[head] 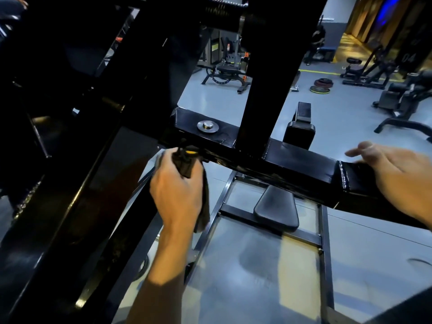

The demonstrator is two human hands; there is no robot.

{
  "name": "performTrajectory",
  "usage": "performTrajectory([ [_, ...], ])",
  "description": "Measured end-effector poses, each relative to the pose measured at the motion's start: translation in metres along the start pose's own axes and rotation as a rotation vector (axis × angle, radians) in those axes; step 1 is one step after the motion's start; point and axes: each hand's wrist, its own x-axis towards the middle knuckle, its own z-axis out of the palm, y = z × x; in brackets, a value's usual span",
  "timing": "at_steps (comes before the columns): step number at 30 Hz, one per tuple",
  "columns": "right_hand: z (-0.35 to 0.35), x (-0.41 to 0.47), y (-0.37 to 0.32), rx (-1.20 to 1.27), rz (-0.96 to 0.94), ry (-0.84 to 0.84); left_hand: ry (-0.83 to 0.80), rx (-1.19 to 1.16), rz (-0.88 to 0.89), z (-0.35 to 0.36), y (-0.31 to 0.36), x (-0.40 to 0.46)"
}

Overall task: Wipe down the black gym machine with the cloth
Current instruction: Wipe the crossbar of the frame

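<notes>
Head view: left hand (177, 183) grips cloth (203, 206) (against machine beam (292, 160)); right hand (397, 174) spread.

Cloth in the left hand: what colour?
Dark brown-black cloth, held by left hand; head view.

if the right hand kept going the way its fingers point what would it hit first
Probably the upright black post: the right hand rests open on the crossbar, fingers pointing left along it. Depth is unclear.

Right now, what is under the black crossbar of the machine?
Under the crossbar lie a black padded seat, the base frame rails and grey floor. The right hand covers the bar's far right part.
</notes>
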Motion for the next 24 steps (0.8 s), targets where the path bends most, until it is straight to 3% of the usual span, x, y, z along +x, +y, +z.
performTrajectory([
  [3, -0.003, 0.000, -0.008, -0.035, 0.013, -0.018, 0.062, -0.010, -0.014, 0.008, 0.005, -0.007],
  [9, -0.004, -0.001, -0.002, -0.020, 0.019, -0.020, -0.024, -0.061, 0.080, 0.025, 0.005, -0.040],
  [17, -0.007, -0.003, -0.013, -0.031, 0.019, -0.010, 0.057, -0.062, 0.017, 0.027, 0.006, -0.032],
  [24, -0.006, -0.002, -0.009, -0.023, 0.026, -0.010, -0.087, -0.079, 0.118, 0.031, 0.015, -0.053],
])
